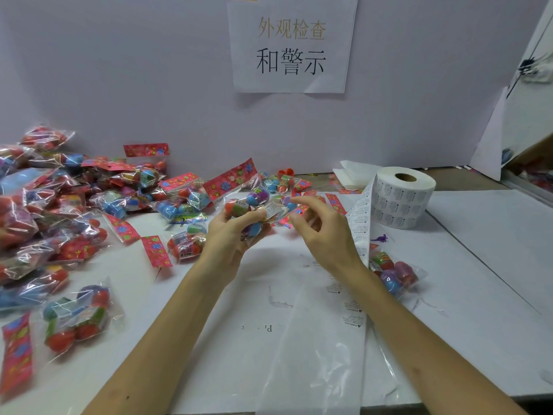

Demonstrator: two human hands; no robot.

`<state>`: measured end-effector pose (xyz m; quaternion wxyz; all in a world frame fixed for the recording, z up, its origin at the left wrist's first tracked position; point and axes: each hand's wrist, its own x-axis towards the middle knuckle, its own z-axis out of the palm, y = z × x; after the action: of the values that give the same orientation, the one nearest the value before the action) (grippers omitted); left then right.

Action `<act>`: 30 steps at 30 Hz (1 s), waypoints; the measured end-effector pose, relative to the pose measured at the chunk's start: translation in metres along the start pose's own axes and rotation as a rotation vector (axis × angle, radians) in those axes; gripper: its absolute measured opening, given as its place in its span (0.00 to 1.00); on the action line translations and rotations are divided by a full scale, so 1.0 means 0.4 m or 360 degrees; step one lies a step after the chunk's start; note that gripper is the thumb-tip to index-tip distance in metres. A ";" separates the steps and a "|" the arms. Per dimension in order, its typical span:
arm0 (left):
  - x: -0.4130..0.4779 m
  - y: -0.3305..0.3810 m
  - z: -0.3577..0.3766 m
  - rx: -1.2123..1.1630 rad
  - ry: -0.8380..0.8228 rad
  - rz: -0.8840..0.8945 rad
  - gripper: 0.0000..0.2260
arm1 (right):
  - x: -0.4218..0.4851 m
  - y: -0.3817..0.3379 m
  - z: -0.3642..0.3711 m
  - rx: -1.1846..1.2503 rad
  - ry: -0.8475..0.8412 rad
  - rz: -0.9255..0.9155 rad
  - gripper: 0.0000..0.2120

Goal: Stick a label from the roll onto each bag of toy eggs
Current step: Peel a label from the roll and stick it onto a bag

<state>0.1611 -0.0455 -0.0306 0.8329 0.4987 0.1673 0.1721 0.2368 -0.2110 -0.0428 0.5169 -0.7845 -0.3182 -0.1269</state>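
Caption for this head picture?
Left-hand grip holds a clear plastic bag of colourful toy eggs; right-hand grip hovers beside.

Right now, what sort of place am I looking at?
Probably a toy packing or inspection bench: a heap of bagged toy eggs, a roll of warning labels, and a printed sign on the partition.

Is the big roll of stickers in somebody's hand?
No, the label roll stands on the table, apart from the right hand, and the left hand holds only a bag of toy eggs.
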 end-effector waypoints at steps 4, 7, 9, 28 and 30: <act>-0.014 -0.011 0.013 0.0215 -0.0164 0.0002 0.20 | 0.000 -0.010 0.007 0.0341 -0.0124 0.0219 0.14; -0.018 -0.013 0.013 0.0243 -0.0258 -0.0011 0.19 | -0.003 -0.009 0.012 0.0383 -0.0170 0.0289 0.15; -0.018 -0.013 0.012 0.0266 -0.0293 -0.0021 0.21 | -0.001 -0.006 0.010 0.0403 -0.0169 0.0331 0.14; -0.014 -0.017 0.022 0.0401 -0.0349 -0.0046 0.24 | 0.002 -0.017 0.001 0.0522 -0.0206 0.0364 0.09; -0.012 -0.018 0.021 0.0409 -0.0354 -0.0047 0.24 | 0.002 -0.017 -0.004 0.0580 -0.0226 0.0397 0.08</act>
<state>0.1614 -0.0573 -0.0326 0.7780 0.6146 0.1020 0.0807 0.2333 -0.2102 -0.0368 0.6380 -0.7184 -0.2720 0.0529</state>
